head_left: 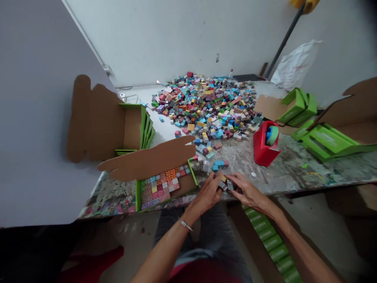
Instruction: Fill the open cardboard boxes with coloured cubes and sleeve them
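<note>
My left hand (209, 192) and my right hand (246, 192) meet at the front edge of the table. Between their fingertips is a small group of patterned blocks (223, 185), grey with one yellow face, gripped from both sides. Just beyond my fingers lie a few blue and red blocks (219, 164). To the left of my hands, a cardboard box with green walls (193, 173) stands with its brown lid flap (150, 158) raised. Rows of patterned blocks (161, 184) fill much of it, and bare cardboard shows at its right front.
A large heap of small coloured blocks (206, 104) covers the back of the table. At the right stand a red tape dispenser (260, 147) and open green boxes (332, 141). Another open box (132, 125) is at the left. Green boxes (266, 234) line up below the table edge.
</note>
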{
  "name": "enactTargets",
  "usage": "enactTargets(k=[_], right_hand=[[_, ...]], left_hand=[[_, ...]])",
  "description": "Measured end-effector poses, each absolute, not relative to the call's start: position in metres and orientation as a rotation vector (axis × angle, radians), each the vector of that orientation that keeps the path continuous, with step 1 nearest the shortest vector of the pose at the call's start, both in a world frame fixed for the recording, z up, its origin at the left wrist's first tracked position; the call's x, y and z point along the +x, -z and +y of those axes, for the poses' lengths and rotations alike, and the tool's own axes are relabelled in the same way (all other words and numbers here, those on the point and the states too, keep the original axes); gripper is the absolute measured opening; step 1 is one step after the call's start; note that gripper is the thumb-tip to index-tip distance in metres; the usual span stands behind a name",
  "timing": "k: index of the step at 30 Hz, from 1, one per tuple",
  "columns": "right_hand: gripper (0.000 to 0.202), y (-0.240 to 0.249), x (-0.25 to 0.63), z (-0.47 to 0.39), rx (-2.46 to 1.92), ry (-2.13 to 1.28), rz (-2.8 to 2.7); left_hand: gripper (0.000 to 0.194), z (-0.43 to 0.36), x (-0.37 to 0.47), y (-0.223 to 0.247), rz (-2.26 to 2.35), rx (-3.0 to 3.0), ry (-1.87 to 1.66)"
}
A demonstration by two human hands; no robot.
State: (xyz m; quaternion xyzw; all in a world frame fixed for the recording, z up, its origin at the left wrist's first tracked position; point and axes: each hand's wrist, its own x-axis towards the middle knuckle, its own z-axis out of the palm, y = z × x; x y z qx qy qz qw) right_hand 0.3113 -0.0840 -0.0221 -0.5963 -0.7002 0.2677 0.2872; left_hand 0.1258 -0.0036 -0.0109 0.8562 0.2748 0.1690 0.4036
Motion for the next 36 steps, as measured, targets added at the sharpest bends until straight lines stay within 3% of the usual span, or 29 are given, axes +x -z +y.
enactTargets(k=[3,11,21,26,30,36], right_hand=[[0.051,0.019,0.311,-0.083,-1.572,-0.724,-1.881],[0.05,0.015,0.31,-0.083,-1.615,-0.698,-1.838],[0.047,0.021,0.314,-0.081,-1.645,-0.688,-1.831],[0.06,0.019,0.31,-0.079,-1.637,-0.637,-1.878],[0.049,0.012,0.307,-0.077,-1.625,-0.695,-1.909],[0.033,0.014,0.308,-0.074,-1.645,-0.626,-1.866]], left_hand=[[0.038,0.0,0.126,0.007,0.681,2.209,-0.396],[0.029,-0.008,0.125,0.005,0.732,2.185,-0.408],[0.03,-0.012,0.125,0.006,0.791,2.187,-0.428],[0.03,-0.011,0.125,0.007,0.781,2.224,-0.417],[0.039,-0.01,0.126,0.011,0.753,2.229,-0.429],[0.031,-0.012,0.127,0.011,0.787,2.212,-0.455]])
